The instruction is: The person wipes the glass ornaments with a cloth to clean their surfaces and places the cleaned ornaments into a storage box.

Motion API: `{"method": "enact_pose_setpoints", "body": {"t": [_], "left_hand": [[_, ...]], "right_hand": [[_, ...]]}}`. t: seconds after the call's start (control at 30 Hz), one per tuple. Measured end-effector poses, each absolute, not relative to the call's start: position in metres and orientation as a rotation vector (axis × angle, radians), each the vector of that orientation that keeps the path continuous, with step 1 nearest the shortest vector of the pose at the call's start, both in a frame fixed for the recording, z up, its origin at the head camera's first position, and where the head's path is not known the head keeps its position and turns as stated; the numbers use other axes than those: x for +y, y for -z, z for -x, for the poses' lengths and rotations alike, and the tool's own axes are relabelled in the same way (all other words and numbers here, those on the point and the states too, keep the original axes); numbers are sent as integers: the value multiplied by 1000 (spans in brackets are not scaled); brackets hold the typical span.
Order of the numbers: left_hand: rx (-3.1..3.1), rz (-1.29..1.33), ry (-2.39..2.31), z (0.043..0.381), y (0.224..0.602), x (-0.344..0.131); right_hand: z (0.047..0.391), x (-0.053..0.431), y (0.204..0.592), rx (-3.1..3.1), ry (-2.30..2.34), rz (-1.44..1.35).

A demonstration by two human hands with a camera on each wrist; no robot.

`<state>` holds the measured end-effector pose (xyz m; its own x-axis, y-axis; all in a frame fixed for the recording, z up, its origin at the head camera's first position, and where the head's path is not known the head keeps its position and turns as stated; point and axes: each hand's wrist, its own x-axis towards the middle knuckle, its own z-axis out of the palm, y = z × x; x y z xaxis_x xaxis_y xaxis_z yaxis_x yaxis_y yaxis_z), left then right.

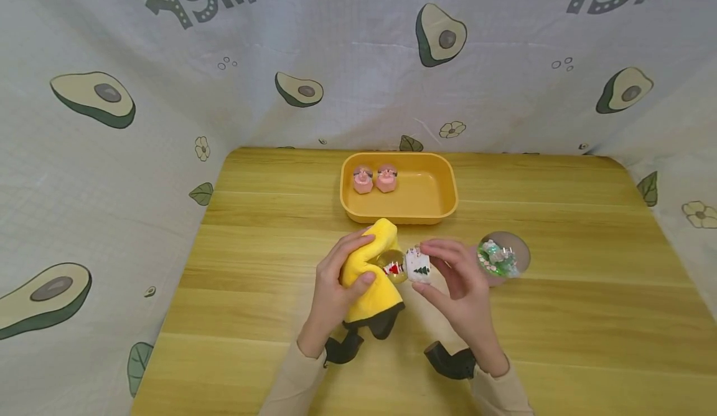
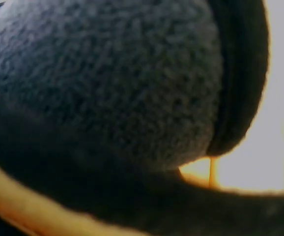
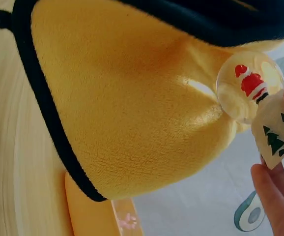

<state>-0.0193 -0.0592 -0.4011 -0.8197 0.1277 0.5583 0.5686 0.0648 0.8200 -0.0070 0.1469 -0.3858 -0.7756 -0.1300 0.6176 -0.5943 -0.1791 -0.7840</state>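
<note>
grey lettering (image 1: 208,12) on the curtain (image 1: 358,92), cropped, not legible; left hand (image 1: 332,285) gripping yellow cloth (image 1: 366,294) against a snow globe (image 1: 402,265), base pinched by the right hand (image 1: 463,286), before an orange tray (image 1: 426,193); larger globe (image 1: 504,254) at right.

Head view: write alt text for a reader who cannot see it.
A person's left hand holds a yellow cloth against a small Santa snow globe, its white base pinched by the right hand. Beyond, a yellow tray holds two pink ornaments; a larger globe stands right on the wood-grain table.
</note>
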Motion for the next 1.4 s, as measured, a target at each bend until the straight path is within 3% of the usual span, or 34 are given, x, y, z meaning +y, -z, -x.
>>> {"method": "enact_pose_setpoints", "body": {"t": [0.27,0.7,0.97,1.2,1.4], "left_hand": [[-2023,718,1829,18,396,-54],[-2087,916,1876,12,395,-48],[-2025,908,1725,13,394,-47],[-1954,921,1660,16,394,-46],[-1910,800,1711,16,396,-44]], "right_hand": [[11,137,375,-1748,-1655,-1052],[14,128,371,-1682,-1294,-1074],[14,132,381,-1761,-1354,-1017],[6,134,392,-1864,-1683,-872],[3,130,393,-1934,-1719,-802]]}}
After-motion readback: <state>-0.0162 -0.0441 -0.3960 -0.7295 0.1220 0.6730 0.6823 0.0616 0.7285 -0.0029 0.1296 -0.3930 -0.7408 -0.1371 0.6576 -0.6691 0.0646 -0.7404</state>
